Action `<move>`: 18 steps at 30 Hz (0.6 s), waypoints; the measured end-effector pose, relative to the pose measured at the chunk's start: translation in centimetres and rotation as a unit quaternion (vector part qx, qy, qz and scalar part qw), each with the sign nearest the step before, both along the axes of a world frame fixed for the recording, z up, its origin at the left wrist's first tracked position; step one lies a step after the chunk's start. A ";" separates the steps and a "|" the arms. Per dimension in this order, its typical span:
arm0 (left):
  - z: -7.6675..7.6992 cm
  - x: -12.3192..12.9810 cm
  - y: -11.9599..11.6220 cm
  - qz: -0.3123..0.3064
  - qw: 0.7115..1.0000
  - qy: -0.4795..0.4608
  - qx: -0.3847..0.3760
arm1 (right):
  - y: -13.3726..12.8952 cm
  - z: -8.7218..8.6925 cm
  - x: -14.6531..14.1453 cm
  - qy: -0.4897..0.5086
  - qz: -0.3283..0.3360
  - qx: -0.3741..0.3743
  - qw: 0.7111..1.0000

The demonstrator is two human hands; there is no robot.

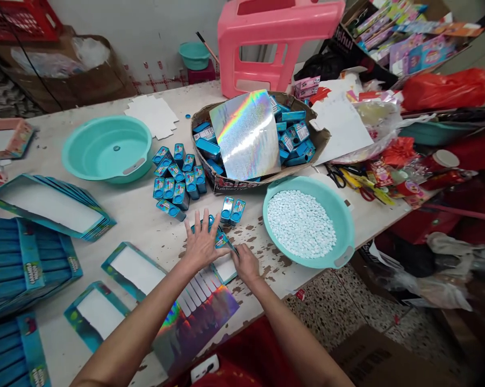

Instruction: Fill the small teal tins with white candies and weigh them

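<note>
- Two bare hands, both mine, are working over a small cardboard display tray (225, 267) at the table's (277, 287) front edge.
- Left hand (202, 244): I am spreading the fingers apart, palm down, over blue candy containers (221, 240) at the tray's far end, probably steadying them as a group. Fingertip pressure: cannot tell.
- Right hand (247, 264): I am pinching the tray's side wall between thumb and fingers, apparently to stop it sliding. Fingertips are partly hidden.
- Tray position: it is lying between my hands, its near end showing white, beside a slotted holographic sheet (204, 328).
- Loose stock: a pair of blue containers (227, 208) is standing just beyond my hands; a larger cluster (180, 194) is sitting to the left, presumably for short reaches.
- Right side: a teal basin (349, 231) is holding white tablets (301, 223); its raised wall is likely containing them.
- Behind: a carton (321, 141) is holding more containers under a shiny card (248, 142).
</note>
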State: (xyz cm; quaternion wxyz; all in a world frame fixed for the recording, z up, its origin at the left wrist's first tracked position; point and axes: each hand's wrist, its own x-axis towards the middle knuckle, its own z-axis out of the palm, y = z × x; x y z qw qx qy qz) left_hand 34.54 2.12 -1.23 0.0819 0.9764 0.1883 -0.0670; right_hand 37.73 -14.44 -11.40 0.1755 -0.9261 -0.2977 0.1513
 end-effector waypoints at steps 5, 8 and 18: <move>0.4 8.6 -1.6 0.092 0.995 0.012 -0.032 | 0.0 -0.4 0.2 0.018 -0.021 0.041 0.999; 0.3 12.5 -2.1 0.081 0.992 0.069 -0.068 | -0.7 -0.4 0.0 0.047 -0.021 0.090 0.995; 6.5 -0.2 -2.3 -0.072 0.976 -0.022 -0.203 | -4.4 -2.1 -3.0 0.083 -0.061 0.267 0.958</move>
